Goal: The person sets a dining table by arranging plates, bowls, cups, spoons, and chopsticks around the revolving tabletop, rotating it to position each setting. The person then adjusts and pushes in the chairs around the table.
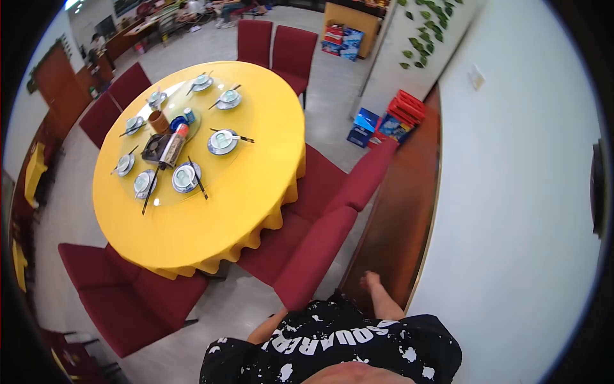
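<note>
My right hand [369, 280] hangs low beside the brown wood panel [396, 224]; its fingers look loosely apart and nothing shows in them. My left hand [281, 313] is mostly hidden at the lower edge of a dark red chair's back [318, 259]; whether it grips the chair cannot be made out. That chair faces the round table with a yellow cloth [211, 237]. Another red chair [326, 179] stands just beyond it, and a further pair of red chairs [128, 294] is to the left.
On the glass turntable [198, 153] are several place settings with bowls [222, 141] and chopsticks, around a dark tray [155, 148] and a bottle [173, 150]. Red and blue boxes [390, 121] stand by the pillar. A white wall [505, 211] runs along my right.
</note>
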Action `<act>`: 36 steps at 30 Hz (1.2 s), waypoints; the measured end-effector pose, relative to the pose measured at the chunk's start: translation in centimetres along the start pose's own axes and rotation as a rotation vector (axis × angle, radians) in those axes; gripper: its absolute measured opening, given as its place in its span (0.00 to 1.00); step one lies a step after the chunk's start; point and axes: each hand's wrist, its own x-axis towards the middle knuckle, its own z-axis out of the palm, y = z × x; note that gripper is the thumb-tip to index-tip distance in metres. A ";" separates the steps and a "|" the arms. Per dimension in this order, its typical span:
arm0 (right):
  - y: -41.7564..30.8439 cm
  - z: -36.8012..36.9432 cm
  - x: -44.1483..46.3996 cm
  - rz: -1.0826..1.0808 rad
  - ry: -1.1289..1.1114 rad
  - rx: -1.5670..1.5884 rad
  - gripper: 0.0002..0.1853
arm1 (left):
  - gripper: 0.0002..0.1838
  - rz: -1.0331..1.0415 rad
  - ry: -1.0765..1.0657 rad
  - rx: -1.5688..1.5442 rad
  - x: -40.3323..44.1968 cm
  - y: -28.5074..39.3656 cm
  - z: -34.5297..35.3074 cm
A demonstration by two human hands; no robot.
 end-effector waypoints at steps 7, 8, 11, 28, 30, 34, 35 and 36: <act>-25.8 -3.1 6.3 -0.252 0.133 0.368 0.17 | 0.26 -0.032 0.311 -0.460 -1.2 1.5 1.1; -29.5 -3.5 7.3 -0.300 0.152 0.385 0.19 | 0.26 -0.035 0.349 -0.514 -1.0 2.1 1.4; -40.3 -3.4 10.1 -0.404 0.162 0.409 0.25 | 0.26 -0.051 0.458 -0.670 0.5 4.4 2.4; -62.7 5.0 23.0 -0.319 -0.333 -0.053 0.23 | 0.26 0.007 0.750 -1.088 13.7 26.8 3.2; -63.6 7.4 25.7 -0.395 -0.340 -0.091 0.20 | 0.26 0.016 0.762 -1.103 14.0 27.7 3.5; -64.7 7.8 18.9 -0.718 -0.251 -0.431 0.16 | 0.26 0.028 0.774 -1.110 14.2 27.7 4.0; -64.9 8.2 19.3 -0.804 -0.198 -0.538 0.17 | 0.26 0.031 0.774 -1.114 14.3 27.6 4.0; -65.1 8.3 20.0 -0.889 -0.141 -0.648 0.17 | 0.26 0.034 0.768 -1.115 14.4 27.7 4.1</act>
